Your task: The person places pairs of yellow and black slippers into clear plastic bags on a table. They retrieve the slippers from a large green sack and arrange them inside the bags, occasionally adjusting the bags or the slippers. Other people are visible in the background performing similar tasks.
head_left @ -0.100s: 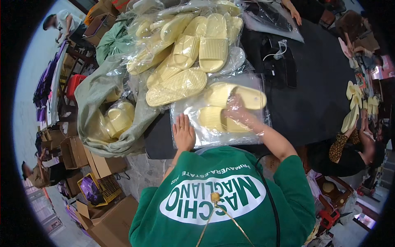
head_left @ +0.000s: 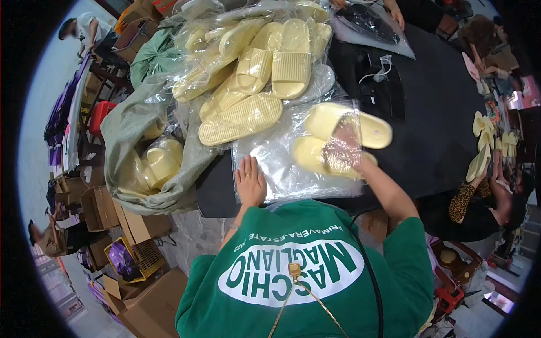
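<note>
My left hand [head_left: 250, 183] lies flat, fingers stretched, on the left part of a clear plastic bag [head_left: 269, 163]. With my right hand [head_left: 344, 145], seen through shiny plastic, I grip a pair of pale yellow slide slippers [head_left: 376, 130] between their inner sides. The slippers lie partly within the bag, and the farther one's end reaches past its right edge. Motion blurs the pair and my right fingers are partly hidden. Beyond my hands is a heap of pale yellow slippers in clear bags [head_left: 291, 67].
The black table [head_left: 439, 112] carries a dark device with a white cable [head_left: 382, 76]. At its left hangs a grey-green sack [head_left: 127, 143] with bagged slippers. Another person's hand [head_left: 396, 16] is by a bagged dark item at the far side. Cardboard boxes [head_left: 155, 304] stand at lower left.
My right hand and the slipper pair have slid to the right, so the farther slipper now extends past the bag's edge. My left hand has stayed in place on the bag.
</note>
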The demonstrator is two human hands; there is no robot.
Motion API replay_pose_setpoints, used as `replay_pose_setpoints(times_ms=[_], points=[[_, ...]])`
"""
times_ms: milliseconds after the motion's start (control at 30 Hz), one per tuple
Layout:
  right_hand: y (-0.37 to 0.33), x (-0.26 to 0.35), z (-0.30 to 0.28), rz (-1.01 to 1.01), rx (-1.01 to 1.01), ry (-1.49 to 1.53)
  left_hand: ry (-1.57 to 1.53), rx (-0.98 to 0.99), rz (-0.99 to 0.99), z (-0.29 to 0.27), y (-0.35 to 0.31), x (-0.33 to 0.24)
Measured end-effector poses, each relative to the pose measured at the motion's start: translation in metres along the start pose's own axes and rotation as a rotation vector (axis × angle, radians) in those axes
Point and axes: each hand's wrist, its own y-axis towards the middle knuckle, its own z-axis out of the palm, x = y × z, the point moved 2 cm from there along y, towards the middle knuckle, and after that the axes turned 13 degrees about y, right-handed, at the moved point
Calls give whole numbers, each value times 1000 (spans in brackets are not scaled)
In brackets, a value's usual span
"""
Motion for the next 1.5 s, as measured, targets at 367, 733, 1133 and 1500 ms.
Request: replay_pose_setpoints(times_ms=[367,733,1133,1500], points=[[-122,-23,-210,-100,-956,32,6,56,86,-22,-2,-8],[-45,152,-50,333,455,1960,-1001,147,96,-9,4,-51],[-39,0,-20,479,-367,1761,-111,59,186,-18,4,-47],[-40,-33,34,538,-381,1749,-129,64,163,-13,6,-44]])
